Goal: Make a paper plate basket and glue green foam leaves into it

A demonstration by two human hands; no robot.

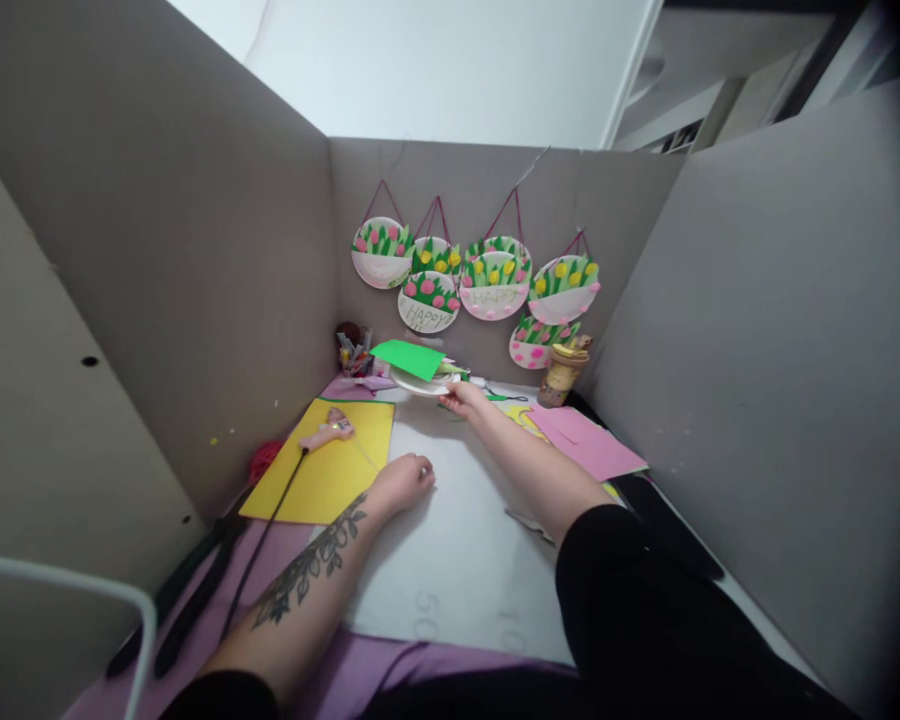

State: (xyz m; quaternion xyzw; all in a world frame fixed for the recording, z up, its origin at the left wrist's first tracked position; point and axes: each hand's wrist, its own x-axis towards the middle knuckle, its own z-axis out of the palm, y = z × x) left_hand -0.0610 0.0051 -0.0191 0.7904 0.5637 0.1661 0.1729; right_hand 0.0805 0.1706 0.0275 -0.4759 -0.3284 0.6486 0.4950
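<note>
Plate (411, 384), rim in right hand (463, 398), wall (481, 352) behind

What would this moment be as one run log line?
right hand: holding white plate | left hand: loosely curled, over white sheet | green sheet: over white plate | glue gun: on yellow paper

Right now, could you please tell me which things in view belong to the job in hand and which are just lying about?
Seemingly part of the job:
- paper plate, held by the right hand
- green sheet, over the plate

Apparently just lying about:
- glue gun, on the yellow sheet
- pink sheet, at the right
- red yarn, at the left
</note>
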